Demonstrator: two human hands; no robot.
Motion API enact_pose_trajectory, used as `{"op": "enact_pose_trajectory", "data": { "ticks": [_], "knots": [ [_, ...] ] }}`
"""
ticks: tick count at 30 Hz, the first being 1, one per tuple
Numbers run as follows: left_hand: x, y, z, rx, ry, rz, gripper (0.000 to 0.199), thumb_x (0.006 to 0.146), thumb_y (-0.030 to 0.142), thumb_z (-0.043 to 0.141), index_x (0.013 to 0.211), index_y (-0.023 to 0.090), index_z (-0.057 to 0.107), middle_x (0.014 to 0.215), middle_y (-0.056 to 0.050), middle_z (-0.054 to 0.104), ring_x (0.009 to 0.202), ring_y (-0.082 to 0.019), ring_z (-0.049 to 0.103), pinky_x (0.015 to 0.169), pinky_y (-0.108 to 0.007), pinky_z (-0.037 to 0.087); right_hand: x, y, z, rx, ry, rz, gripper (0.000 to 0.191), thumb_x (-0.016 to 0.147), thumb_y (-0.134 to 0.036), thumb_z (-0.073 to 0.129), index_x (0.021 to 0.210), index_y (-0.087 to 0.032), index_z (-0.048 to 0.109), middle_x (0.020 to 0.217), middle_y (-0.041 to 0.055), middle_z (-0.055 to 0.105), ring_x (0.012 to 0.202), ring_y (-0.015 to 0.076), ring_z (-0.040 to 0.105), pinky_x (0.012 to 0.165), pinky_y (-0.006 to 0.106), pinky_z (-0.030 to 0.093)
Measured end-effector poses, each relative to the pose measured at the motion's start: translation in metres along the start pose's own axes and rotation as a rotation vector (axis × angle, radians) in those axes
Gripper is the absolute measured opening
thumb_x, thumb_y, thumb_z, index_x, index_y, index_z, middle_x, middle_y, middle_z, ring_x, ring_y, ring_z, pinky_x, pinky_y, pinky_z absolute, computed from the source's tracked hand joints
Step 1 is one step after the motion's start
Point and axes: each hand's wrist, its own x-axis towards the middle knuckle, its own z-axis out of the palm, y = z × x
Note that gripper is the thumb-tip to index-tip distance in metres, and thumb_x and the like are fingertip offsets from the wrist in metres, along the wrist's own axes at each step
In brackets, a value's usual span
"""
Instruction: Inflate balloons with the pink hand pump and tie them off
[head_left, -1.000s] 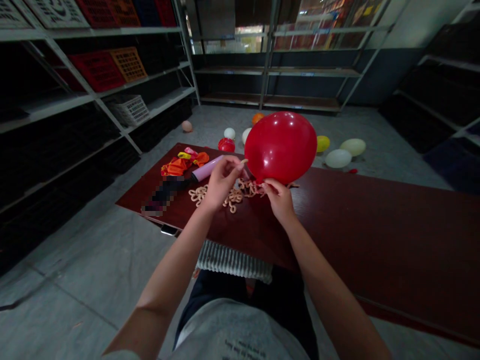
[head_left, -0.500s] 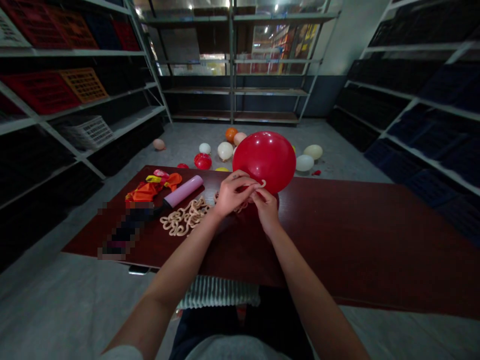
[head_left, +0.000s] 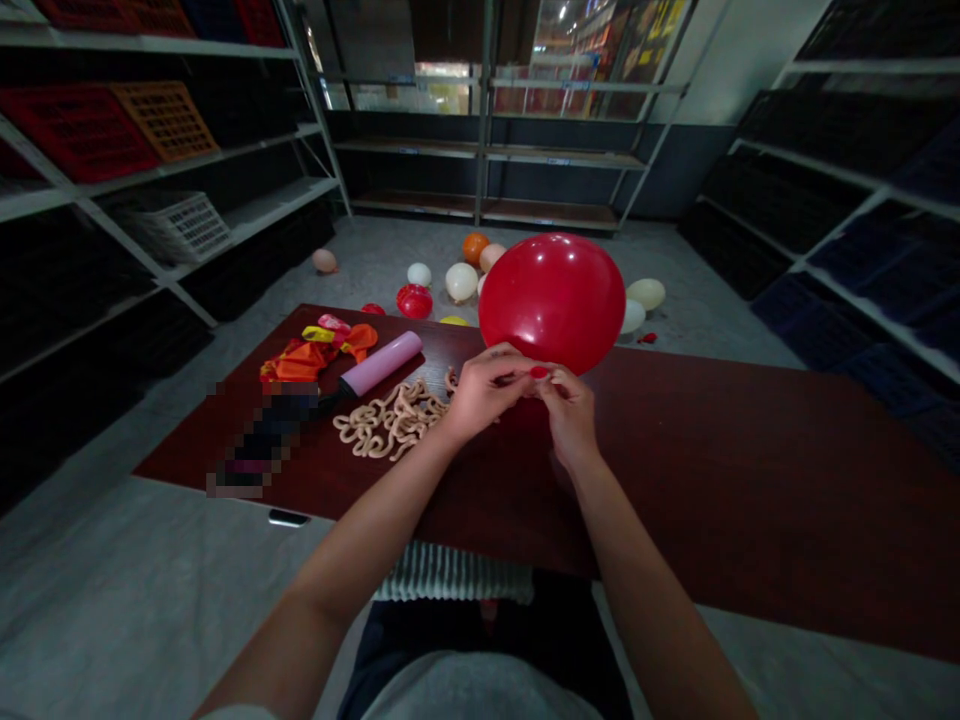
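A large inflated red balloon [head_left: 553,300] rests beyond my fingers, over the far edge of the table. Its short red neck [head_left: 539,372] pokes up between my fingertips. My left hand [head_left: 487,392] pinches at the neck from the left with bent fingers. From the other side, my right hand [head_left: 573,412] closes its thumb and fingers on the same neck. Whether a strand is also between the fingers is hidden. Beside my left wrist lies a tangled heap of beige, curly cord-like strands [head_left: 394,418], partly covered by that hand.
The dark red-brown table [head_left: 712,470] holds a purple hand pump [head_left: 386,365], limp orange balloons [head_left: 300,362] and a blurred-out dark object [head_left: 270,435]. Several inflated balloons, one white [head_left: 461,283], lie on the floor. Shelves with crates [head_left: 165,120] stand around.
The view has tilted down and shifted left. A beige curled end stood up at my fingertips before; now the balloon's red neck shows there. Both hands stay together at the balloon.
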Motion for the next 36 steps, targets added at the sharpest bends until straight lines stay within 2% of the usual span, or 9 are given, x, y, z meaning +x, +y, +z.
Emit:
{"op": "enact_pose_trajectory", "data": {
  "ticks": [4,8,11,14,17,20,25,30,36],
  "knots": [
    [-0.005,0.003,0.001,0.048,0.06,0.027,0.015,0.094,0.025,0.06,0.088,0.019,0.072,0.088,-0.01,0.069,0.083,-0.021,0.063,0.077,-0.035,0.051,0.003,-0.001,-0.001,-0.012,-0.037,0.009,0.02,0.083,-0.049,0.062,0.085,-0.031,0.07,0.095,0.0023,0.073,0.087,0.0215,0.067,0.078,0.039,0.057],
    [-0.005,0.001,-0.002,0.047,0.116,0.049,0.016,0.095,0.027,0.06,0.089,0.019,0.072,0.09,-0.01,0.068,0.084,-0.021,0.063,0.077,-0.034,0.051,0.007,-0.013,0.002,0.055,-0.159,0.047,0.026,0.084,-0.052,0.06,0.093,-0.031,0.071,0.103,0.0037,0.072,0.071,0.0178,0.067,0.052,0.031,0.054],
    [-0.001,-0.001,-0.007,0.044,0.168,0.027,0.015,0.095,0.029,0.062,0.09,0.02,0.073,0.09,-0.009,0.069,0.084,-0.02,0.063,0.077,-0.035,0.05,0.012,-0.032,0.003,0.107,-0.28,0.114,0.041,0.086,-0.053,0.059,0.122,-0.034,0.064,0.074,-0.0006,0.069,0.047,0.0125,0.057,0.033,0.024,0.034],
    [0.003,-0.003,-0.012,0.037,0.226,0.013,0.012,0.094,0.026,0.064,0.089,0.019,0.073,0.087,-0.007,0.07,0.082,-0.019,0.063,0.078,-0.033,0.049,0.022,-0.046,0.002,0.116,-0.392,0.137,0.063,0.087,-0.05,0.061,0.146,-0.037,0.044,0.051,-0.0086,0.056,0.036,0.0094,0.042,0.033,0.022,0.024],
    [0.006,-0.004,-0.015,0.007,0.238,-0.018,0.011,0.092,0.024,0.066,0.086,0.018,0.073,0.085,-0.006,0.07,0.081,-0.018,0.063,0.078,-0.032,0.048,0.033,-0.044,0.002,0.091,-0.402,0.1,0.048,0.087,-0.051,0.061,0.131,-0.034,0.061,0.048,-0.0088,0.05,0.036,0.0076,0.032,0.035,0.023,0.022],
    [0.009,-0.005,-0.016,-0.085,0.251,-0.099,0.011,0.09,0.025,0.068,0.084,0.017,0.073,0.085,-0.006,0.071,0.079,-0.018,0.063,0.077,-0.032,0.048,0.039,-0.03,0.005,0.152,-0.341,0.065,0.035,0.089,-0.053,0.057,0.111,-0.031,0.072,0.052,-0.0062,0.051,0.04,0.0081,0.033,0.039,0.026,0.024],
    [0.012,-0.009,-0.013,-0.382,0.284,-0.374,0.021,0.083,0.035,0.073,0.074,0.017,0.073,0.068,-0.003,0.066,0.059,-0.013,0.052,0.058,-0.028,0.041,0.036,-0.015,0.01,0.295,-0.273,0.053,0.031,0.09,-0.054,0.053,0.1,-0.029,0.069,0.067,-0.0017,0.059,0.052,0.0128,0.045,0.048,0.03,0.035],
    [0.012,-0.012,-0.009,-0.76,0.266,-0.625,0.016,0.076,0.031,0.079,0.08,0.015,0.074,0.066,-0.001,0.059,0.046,-0.006,0.031,0.043,-0.024,0.017,0.039,-0.014,0.008,0.314,-0.219,0.027,0.029,0.089,-0.055,0.052,0.081,-0.028,0.058,0.072,0.0001,0.058,0.061,0.0147,0.049,0.054,0.031,0.039],
    [0.012,-0.008,-0.01,-0.903,0.274,-0.729,0.014,0.074,0.026,0.081,0.08,0.015,0.075,0.075,-0.003,0.064,0.048,-0.004,0.024,0.044,-0.023,0.012,0.04,-0.01,0.004,0.348,-0.194,-0.028,0.032,0.091,-0.055,0.051,0.076,-0.027,0.056,0.073,-0.0006,0.057,0.064,0.0141,0.051,0.059,0.03,0.041]
  ]
}}
